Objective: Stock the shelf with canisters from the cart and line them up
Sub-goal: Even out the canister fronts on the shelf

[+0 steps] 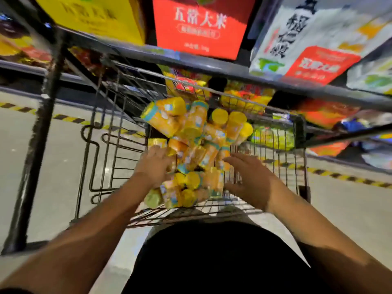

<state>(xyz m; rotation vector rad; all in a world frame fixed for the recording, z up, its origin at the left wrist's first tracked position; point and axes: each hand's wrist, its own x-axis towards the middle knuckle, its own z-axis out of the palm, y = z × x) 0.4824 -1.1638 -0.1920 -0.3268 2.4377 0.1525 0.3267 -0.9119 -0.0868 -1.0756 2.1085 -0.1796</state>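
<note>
A wire shopping cart [282, 164] stands in front of me, piled with several orange canisters [195, 143] that have yellow lids and teal bands, lying every which way. My left hand [153, 164] rests on the left side of the pile, fingers curled over a canister; whether it grips it is unclear in the blur. My right hand [248, 177] hovers flat over the right side of the pile, fingers spread and holding nothing. The dark metal shelf [233, 71] runs across just beyond the cart.
On the shelf sit a yellow box [95, 15], a red rice box [199, 26] and white rice bags [307, 43]. Colourful snack bags [244, 98] fill the level below. A shelf post [42, 134] stands at left. Yellow-black tape [350, 177] lines the floor.
</note>
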